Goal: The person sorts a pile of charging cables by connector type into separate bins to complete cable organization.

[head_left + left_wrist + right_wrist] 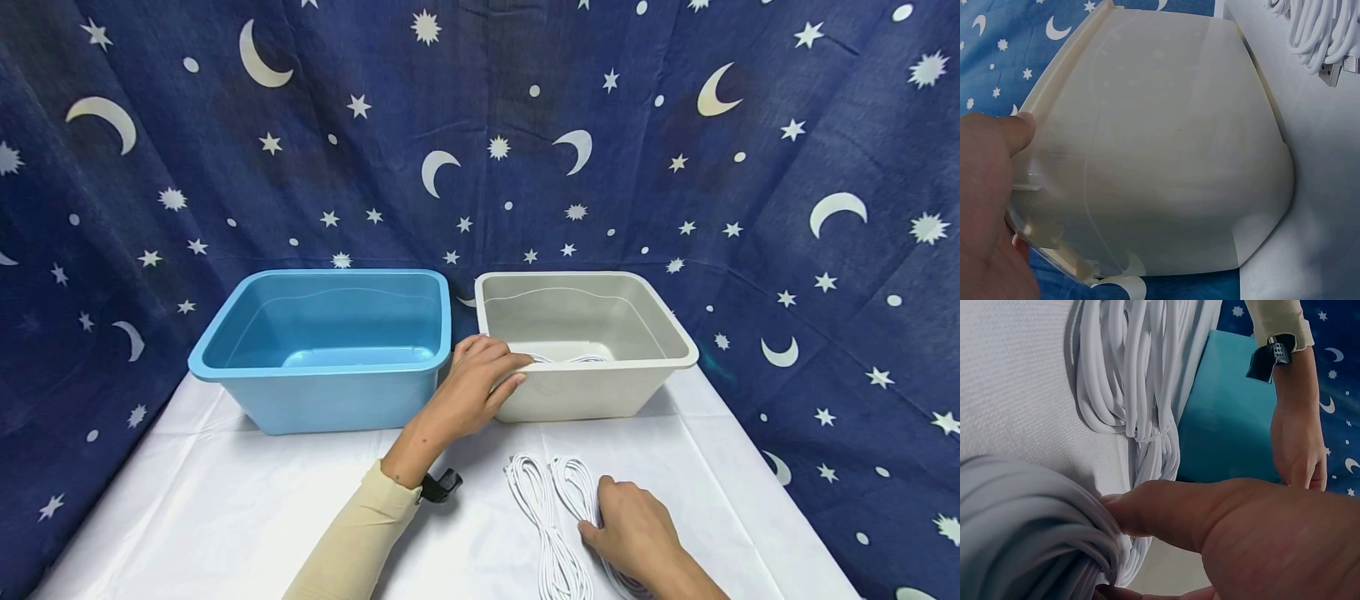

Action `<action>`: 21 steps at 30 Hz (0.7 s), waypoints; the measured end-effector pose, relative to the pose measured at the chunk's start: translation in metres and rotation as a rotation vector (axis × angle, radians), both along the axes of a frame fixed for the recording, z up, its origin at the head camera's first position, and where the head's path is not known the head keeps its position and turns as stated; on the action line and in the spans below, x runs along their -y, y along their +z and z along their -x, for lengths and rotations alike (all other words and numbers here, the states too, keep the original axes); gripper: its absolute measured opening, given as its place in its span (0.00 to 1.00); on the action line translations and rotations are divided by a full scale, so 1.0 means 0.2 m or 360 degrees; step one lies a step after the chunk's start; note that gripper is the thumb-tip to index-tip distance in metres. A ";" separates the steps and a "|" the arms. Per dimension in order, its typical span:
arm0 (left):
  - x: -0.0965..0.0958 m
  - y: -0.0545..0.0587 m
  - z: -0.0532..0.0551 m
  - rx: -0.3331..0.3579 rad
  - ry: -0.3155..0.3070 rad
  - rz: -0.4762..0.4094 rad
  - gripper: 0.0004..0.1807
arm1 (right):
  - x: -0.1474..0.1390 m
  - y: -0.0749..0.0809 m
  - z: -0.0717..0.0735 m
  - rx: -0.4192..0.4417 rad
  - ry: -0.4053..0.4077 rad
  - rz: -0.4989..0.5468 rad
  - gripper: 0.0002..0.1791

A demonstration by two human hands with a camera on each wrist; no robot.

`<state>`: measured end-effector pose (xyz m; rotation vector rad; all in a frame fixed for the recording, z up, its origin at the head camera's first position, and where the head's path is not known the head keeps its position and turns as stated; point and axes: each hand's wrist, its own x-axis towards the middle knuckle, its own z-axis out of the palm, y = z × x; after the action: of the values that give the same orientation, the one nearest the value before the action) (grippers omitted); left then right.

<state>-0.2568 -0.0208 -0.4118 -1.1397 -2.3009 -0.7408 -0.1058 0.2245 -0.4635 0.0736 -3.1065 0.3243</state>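
Observation:
My left hand point(472, 379) grips the near left corner of a light grey plastic bin point(585, 393), its thumb on the rim in the left wrist view. Inside that bin, part of a white cable point(588, 358) shows above the near rim. Two bundled white USB cables lie side by side on the table in front of it. The right-hand cable point(573, 485) is pinched at its middle by my right hand point(637, 529); thumb and fingers press its coils point(1029, 519) in the right wrist view. Just left of it lies the other cable point(546, 521), untouched.
A blue plastic bin point(330, 400) stands left of the grey one, a narrow gap between them. Both sit on a white cloth-covered table point(247, 500). Behind and to the sides hangs a dark blue curtain point(480, 108) with moons and stars.

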 end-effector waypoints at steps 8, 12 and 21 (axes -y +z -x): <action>0.00 0.00 0.00 -0.0009 -0.0004 -0.0006 0.15 | -0.01 -0.01 0.01 -0.0032 0.0031 0.0002 0.24; 0.00 0.00 0.00 -0.0010 -0.0003 -0.0002 0.15 | -0.02 -0.01 0.01 -0.0044 0.0034 0.0005 0.24; 0.00 0.00 0.00 -0.0007 -0.0005 -0.0005 0.16 | -0.03 -0.01 0.01 -0.0069 0.0035 0.0056 0.22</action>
<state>-0.2566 -0.0215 -0.4119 -1.1429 -2.2940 -0.7421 -0.1069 0.2304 -0.4662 0.1124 -3.0579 0.3727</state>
